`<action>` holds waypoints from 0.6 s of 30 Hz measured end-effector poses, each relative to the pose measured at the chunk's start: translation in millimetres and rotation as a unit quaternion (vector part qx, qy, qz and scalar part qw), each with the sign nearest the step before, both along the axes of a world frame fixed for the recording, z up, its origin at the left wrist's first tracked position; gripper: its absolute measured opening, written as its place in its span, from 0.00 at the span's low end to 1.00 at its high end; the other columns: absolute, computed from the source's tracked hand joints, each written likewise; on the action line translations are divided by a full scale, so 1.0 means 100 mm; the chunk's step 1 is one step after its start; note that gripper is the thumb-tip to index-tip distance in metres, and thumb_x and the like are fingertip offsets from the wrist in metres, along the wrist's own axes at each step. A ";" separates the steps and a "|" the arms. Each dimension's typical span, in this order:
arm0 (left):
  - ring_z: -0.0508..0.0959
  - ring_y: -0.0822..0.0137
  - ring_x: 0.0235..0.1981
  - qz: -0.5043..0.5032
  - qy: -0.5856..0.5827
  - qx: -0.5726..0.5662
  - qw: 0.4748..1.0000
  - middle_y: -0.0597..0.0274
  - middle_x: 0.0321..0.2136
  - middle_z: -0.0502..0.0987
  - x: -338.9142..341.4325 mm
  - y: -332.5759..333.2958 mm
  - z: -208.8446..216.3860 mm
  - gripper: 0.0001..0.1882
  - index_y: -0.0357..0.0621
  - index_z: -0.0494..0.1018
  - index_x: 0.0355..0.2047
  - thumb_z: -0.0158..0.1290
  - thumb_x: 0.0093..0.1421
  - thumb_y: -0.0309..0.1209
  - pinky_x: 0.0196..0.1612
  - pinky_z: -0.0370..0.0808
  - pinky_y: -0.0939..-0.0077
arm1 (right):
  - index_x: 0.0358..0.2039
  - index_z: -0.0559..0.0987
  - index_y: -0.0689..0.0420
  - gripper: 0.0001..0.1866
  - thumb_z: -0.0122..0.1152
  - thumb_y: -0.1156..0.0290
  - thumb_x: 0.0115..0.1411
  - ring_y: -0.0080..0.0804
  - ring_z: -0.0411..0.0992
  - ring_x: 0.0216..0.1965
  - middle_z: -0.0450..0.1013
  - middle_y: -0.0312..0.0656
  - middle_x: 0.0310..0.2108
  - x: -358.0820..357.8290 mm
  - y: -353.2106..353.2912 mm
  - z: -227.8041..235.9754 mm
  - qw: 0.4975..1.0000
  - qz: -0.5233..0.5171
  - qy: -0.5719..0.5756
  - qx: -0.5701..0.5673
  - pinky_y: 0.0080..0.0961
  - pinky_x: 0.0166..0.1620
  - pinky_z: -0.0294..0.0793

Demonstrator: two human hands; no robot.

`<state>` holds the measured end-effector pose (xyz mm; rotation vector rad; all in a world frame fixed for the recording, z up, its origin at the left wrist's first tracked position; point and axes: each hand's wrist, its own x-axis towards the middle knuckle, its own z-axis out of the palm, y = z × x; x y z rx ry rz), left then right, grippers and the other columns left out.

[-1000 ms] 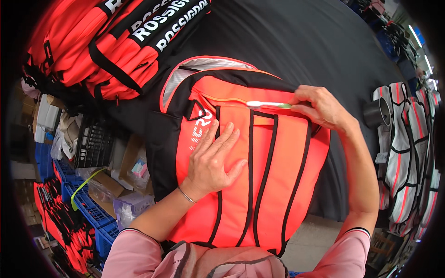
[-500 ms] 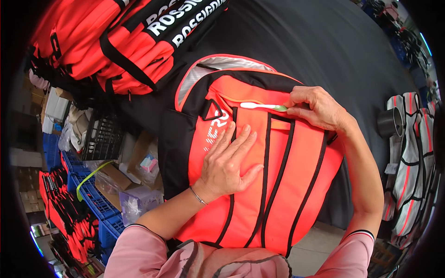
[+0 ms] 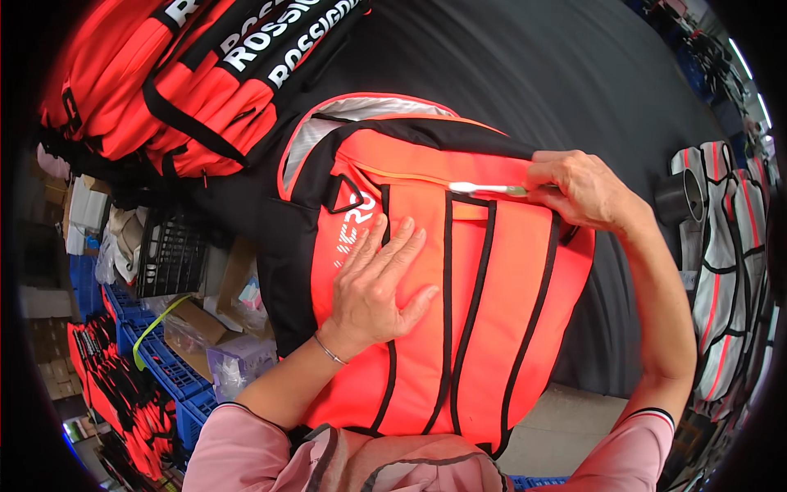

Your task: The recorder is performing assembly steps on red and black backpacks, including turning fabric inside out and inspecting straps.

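Observation:
A bright orange-red backpack [image 3: 525,312] with black edging lies on the black-covered table, its straps toward me. Its top compartment gapes at the upper left, where the pale grey lining [image 3: 316,135] shows. Flat on the strap panel rests my left hand [image 3: 377,287], fingers spread and holding nothing. My right hand [image 3: 584,193] pinches the green handle end of a slim white-and-green toothbrush [image 3: 484,189]. The toothbrush's white head lies against the seam along the tops of the straps. The handle's far end is hidden in my fingers.
Similar red and black bags [image 3: 205,90] are piled at the upper left. A black basket [image 3: 172,254], cardboard boxes and blue crates [image 3: 168,357] stand to the left. On the right are a dark round cup [image 3: 680,197] and grey bags [image 3: 725,287] with red stripes.
My right hand and the toothbrush have slid rightward along the seam. The backpack sits a little further left in the picture. My left hand stays flat on it.

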<state>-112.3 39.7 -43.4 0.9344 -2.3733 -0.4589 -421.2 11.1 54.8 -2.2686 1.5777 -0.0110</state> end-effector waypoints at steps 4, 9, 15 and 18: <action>0.68 0.38 0.61 0.004 -0.004 -0.008 1.000 0.45 0.56 0.73 -0.03 0.02 0.04 0.32 0.37 0.73 0.56 0.63 0.52 0.39 0.63 0.66 0.54 | 0.30 0.76 0.61 0.07 0.61 0.71 0.57 0.47 0.74 0.36 0.74 0.43 0.32 -0.09 0.06 0.07 1.000 0.006 0.021 -0.003 0.40 0.36 0.74; 0.69 0.38 0.60 -0.002 0.014 -0.001 1.000 0.45 0.55 0.74 -0.02 0.00 -0.01 0.31 0.37 0.73 0.55 0.63 0.52 0.38 0.62 0.66 0.54 | 0.32 0.78 0.60 0.09 0.61 0.66 0.61 0.46 0.74 0.42 0.76 0.42 0.36 0.05 -0.10 -0.12 0.997 -0.032 -0.062 0.035 0.39 0.44 0.73; 0.70 0.40 0.60 0.009 0.013 -0.006 1.000 0.47 0.55 0.74 0.00 0.03 0.01 0.30 0.39 0.74 0.55 0.63 0.52 0.37 0.62 0.68 0.55 | 0.32 0.79 0.59 0.09 0.61 0.65 0.59 0.47 0.74 0.42 0.77 0.42 0.36 -0.11 0.02 0.09 0.998 -0.023 0.023 0.062 0.40 0.43 0.73; 0.70 0.40 0.59 0.009 0.015 -0.011 1.000 0.48 0.55 0.75 -0.01 0.02 0.00 0.29 0.39 0.75 0.54 0.63 0.52 0.37 0.61 0.68 0.55 | 0.31 0.79 0.60 0.11 0.62 0.64 0.58 0.48 0.74 0.41 0.77 0.44 0.36 0.04 -0.07 -0.02 0.998 -0.006 -0.016 0.054 0.41 0.43 0.73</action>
